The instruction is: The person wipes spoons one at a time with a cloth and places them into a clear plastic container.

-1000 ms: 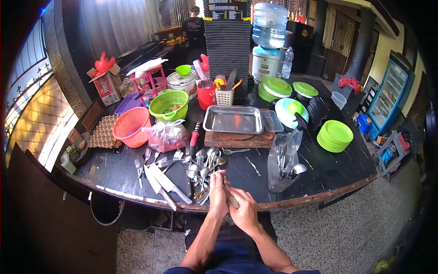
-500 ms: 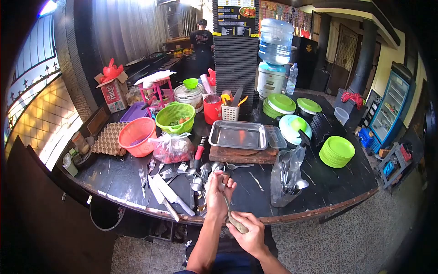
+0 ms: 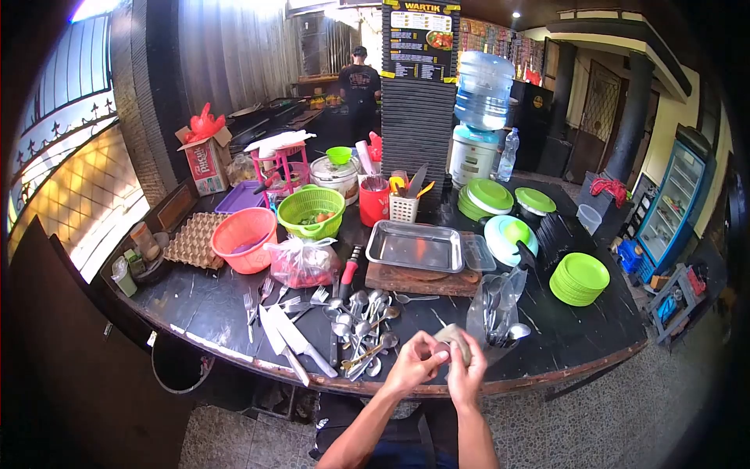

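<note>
Both my hands meet above the counter's front edge. My left hand pinches what looks like a metal spoon, mostly covered by fingers. A grey-brown cloth is bunched in my right hand and pressed against the spoon. To the left lies a loose heap of spoons. Farther left are two white-bladed knives and several forks. Just right of my hands is a clear plastic bag with spoons and a ladle-like utensil in it.
A steel tray rests on a wooden board. Behind stand a green basket, an orange basin and a red container. Green plates are stacked at right. Another person stands far back.
Both hands have moved right and slightly up, away from the spoon heap. They have come together, the cloth now up around the spoon's end. The camera view has shifted slightly.
</note>
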Motion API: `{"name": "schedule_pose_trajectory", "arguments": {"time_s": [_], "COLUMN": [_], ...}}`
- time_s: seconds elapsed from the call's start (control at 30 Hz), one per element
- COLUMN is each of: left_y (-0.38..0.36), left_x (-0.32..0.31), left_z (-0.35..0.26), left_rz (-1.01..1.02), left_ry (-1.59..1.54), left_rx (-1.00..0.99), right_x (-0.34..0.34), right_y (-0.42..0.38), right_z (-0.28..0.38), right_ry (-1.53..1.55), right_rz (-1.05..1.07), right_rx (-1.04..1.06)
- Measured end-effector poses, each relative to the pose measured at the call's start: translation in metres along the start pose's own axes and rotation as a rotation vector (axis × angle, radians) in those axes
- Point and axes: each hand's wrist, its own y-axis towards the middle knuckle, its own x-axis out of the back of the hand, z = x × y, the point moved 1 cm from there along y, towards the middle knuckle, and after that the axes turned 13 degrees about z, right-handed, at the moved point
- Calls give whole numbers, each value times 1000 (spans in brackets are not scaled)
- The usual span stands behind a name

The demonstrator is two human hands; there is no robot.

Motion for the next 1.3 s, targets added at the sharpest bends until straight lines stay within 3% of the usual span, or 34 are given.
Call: {"name": "schedule_pose_trajectory", "arguments": {"time_s": [0.13,0.17,0.27,0.3,0.33,0.43,0.47,0.6,0.73,0.87,0.97,1.07,1.13,1.2,1.3], "left_y": [0,-3,-3,-5,-5,-4,-5,-1,-1,-4,-4,0,12,26,55], "left_x": [0,-1,6,13,14,8,5,8,22,47,61,83,76,46,12], "left_z": [-2,-5,-4,-2,0,5,2,1,2,14,3,-12,-32,-56,-74], "left_rz": [-336,-368,-460,-391,-369,-438,-484,-550,-554,-551,-648,-618,-567,-545,-303], "left_ry": [76,115,358,408,325,278,343,107,-172,-93,15,-2,5,201,301], "left_rx": [-141,-247,-290,-207,-259,-417,-418,-445,-323,-277,-260,-384,-443,-470,-562], "right_x": [-9,-12,-22,-24,-25,-34,-33,-33,-26,-7,7,16,16,12,4], "right_y": [-5,-6,-14,-16,-17,-19,-20,-28,-35,-31,-30,-22,-12,-4,-7], "right_z": [-10,-9,-8,-9,-10,-28,-32,-38,-30,-24,-44,-76,-104,-125,-144], "right_ry": [256,258,345,396,448,304,366,297,170,38,-74,-68,-136,-182,-310], "right_rz": [105,106,114,137,158,245,271,376,415,506,730,497,198,-2,-5], "right_rx": [-172,-172,-201,-227,-251,-209,-244,-277,-317,-355,-434,-313,-297,-240,-215]}}
